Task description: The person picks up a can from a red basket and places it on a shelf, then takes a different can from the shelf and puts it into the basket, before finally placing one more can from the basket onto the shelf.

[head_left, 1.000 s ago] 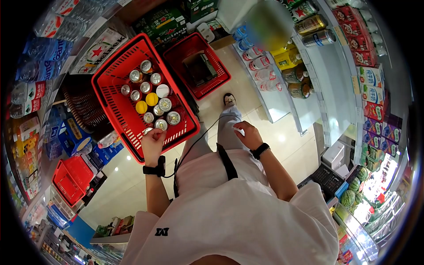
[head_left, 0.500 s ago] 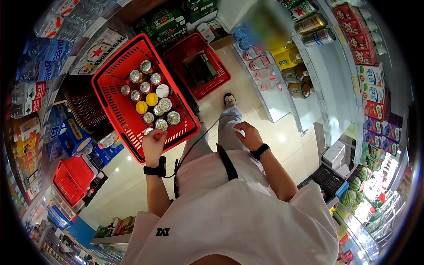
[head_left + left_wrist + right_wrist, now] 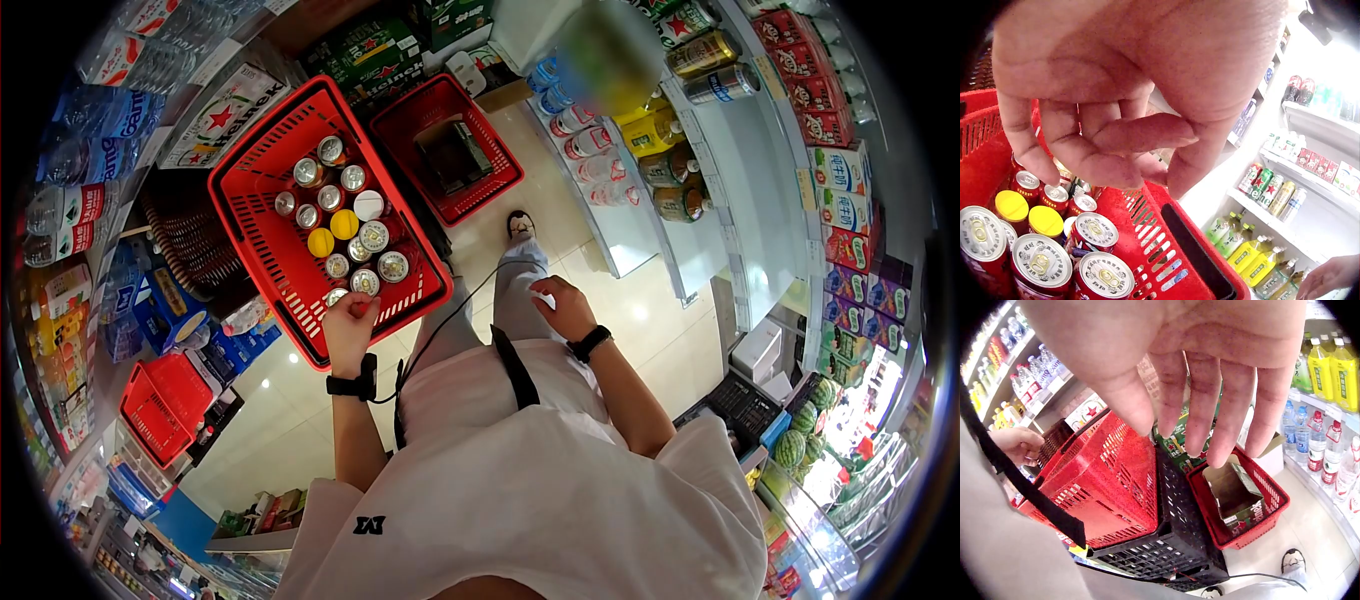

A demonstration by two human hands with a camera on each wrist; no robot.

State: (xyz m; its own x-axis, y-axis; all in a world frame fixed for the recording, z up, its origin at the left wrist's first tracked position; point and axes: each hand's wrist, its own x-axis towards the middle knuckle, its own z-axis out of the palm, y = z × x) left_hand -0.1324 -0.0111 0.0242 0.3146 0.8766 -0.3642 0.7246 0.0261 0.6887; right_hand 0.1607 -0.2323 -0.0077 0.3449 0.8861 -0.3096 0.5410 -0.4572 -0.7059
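My left hand (image 3: 348, 325) hovers at the near rim of a large red shopping basket (image 3: 243, 195), fingers loosely bent and holding nothing. Below it in the left wrist view stand several drink cans (image 3: 1041, 262), upright with silver tops. Two yellow lids (image 3: 1046, 220) show among them, and one round white top (image 3: 369, 206) stands beside these in the head view. Over my thigh hangs my right hand (image 3: 567, 308), away from the basket. The right wrist view shows its fingers (image 3: 1204, 394) relaxed, slightly apart, with nothing in them.
Black crates (image 3: 1179, 531) support the large basket. Beside them, a smaller red basket (image 3: 1277, 503) holds an opened cardboard box (image 3: 1254, 512). Shelves (image 3: 740, 200) with bottles, cans and cartons line the right; bottled water (image 3: 110, 120) stands at left. A cable (image 3: 470, 300) crosses my legs.
The fingers of my right hand have shifted slightly, and a small white patch seen at them a second ago no longer shows. My left hand, the cans and the baskets stay put.
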